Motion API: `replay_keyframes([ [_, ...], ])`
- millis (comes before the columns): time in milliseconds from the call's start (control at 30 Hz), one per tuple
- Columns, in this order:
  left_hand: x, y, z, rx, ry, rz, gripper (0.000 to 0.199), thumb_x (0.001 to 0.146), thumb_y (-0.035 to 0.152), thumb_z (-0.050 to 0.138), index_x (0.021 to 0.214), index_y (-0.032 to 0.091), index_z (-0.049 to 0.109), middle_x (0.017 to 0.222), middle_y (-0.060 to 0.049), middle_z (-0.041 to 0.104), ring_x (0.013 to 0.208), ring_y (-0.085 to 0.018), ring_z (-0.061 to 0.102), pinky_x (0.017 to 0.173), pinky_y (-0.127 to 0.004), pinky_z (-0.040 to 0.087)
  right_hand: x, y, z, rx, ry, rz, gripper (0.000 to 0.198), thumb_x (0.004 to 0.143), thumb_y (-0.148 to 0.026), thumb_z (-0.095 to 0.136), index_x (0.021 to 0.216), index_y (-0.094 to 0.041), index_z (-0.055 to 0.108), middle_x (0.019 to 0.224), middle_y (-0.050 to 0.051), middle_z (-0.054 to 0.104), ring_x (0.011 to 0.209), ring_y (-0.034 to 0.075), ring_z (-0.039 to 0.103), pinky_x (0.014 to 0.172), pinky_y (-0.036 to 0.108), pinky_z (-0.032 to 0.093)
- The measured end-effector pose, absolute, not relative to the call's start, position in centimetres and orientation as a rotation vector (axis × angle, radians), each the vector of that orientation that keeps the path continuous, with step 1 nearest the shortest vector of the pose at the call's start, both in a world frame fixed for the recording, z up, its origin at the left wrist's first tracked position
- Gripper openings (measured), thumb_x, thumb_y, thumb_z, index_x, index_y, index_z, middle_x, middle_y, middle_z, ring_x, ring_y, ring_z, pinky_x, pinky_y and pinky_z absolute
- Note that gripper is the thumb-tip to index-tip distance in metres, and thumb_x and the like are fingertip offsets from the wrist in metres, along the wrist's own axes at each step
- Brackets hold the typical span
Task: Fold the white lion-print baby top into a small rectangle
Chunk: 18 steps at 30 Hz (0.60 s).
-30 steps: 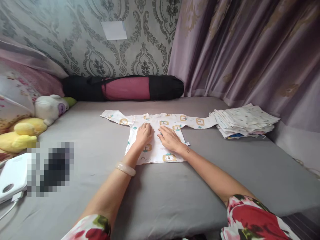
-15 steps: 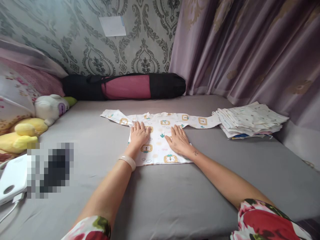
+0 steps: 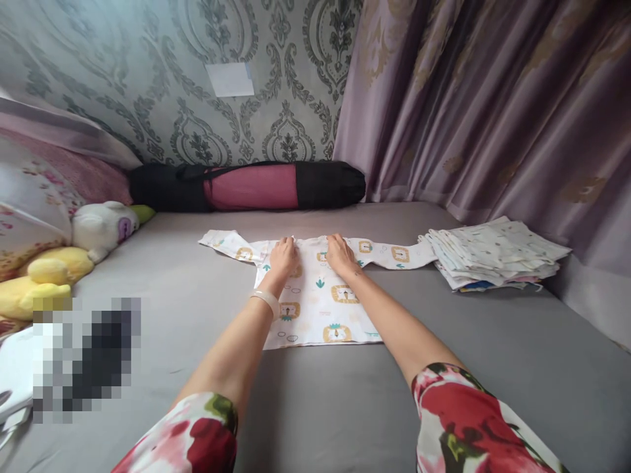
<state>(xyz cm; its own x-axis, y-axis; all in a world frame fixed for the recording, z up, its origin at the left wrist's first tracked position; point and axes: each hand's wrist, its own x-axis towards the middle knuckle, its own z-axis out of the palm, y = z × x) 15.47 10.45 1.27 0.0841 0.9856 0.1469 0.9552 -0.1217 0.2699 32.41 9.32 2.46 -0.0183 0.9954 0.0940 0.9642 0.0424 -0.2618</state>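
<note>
On the grey bed point(image 3: 315, 407), we press our left hand point(image 3: 284, 255) and right hand point(image 3: 340, 253) flat, fingers open, gripping nothing, on the shirt point(image 3: 320, 299); firm, even pressure smooths best.

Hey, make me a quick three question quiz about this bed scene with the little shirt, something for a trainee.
1. True or false: both hands rest flat on the upper part of the small printed shirt.
2. Where does the stack of folded cloths lie? A) by the plush toys, B) at the shirt's right sleeve end, C) on the rolled bag.
3. Which wrist wears the pale bangle?

Key:
1. True: the left hand and the right hand lie near the neckline.
2. B.
3. The left one.
</note>
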Motion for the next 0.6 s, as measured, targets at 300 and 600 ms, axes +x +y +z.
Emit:
replay_keyframes([
  [300, 15.6, 13.6, -0.2, 2.034, 2.074, 0.68, 0.033, 0.091, 0.011, 0.039, 0.113, 0.016, 0.063, 0.116, -0.015, 0.063, 0.112, -0.027, 0.058, 0.093, -0.035, 0.043, 32.8, 12.9, 0.3, -2.053, -1.87, 0.245, 0.047, 0.094, -0.009, 0.034, 0.131, -0.022, 0.06, 0.131, 0.01, 0.059, 0.117, 0.022, 0.059, 0.093, 0.029, 0.045],
  [600, 14.8, 14.3, -1.7, 1.907, 2.01, 0.843, 0.035, 0.092, 0.018, 0.042, 0.12, 0.014, 0.063, 0.117, -0.016, 0.059, 0.114, -0.027, 0.057, 0.096, -0.036, 0.044, 33.7, 14.0, -0.1, -2.047, -1.834, 0.383, 0.036, 0.099, -0.028, 0.043, 0.129, -0.025, 0.061, 0.127, 0.009, 0.057, 0.112, 0.022, 0.06, 0.094, 0.03, 0.044],
])
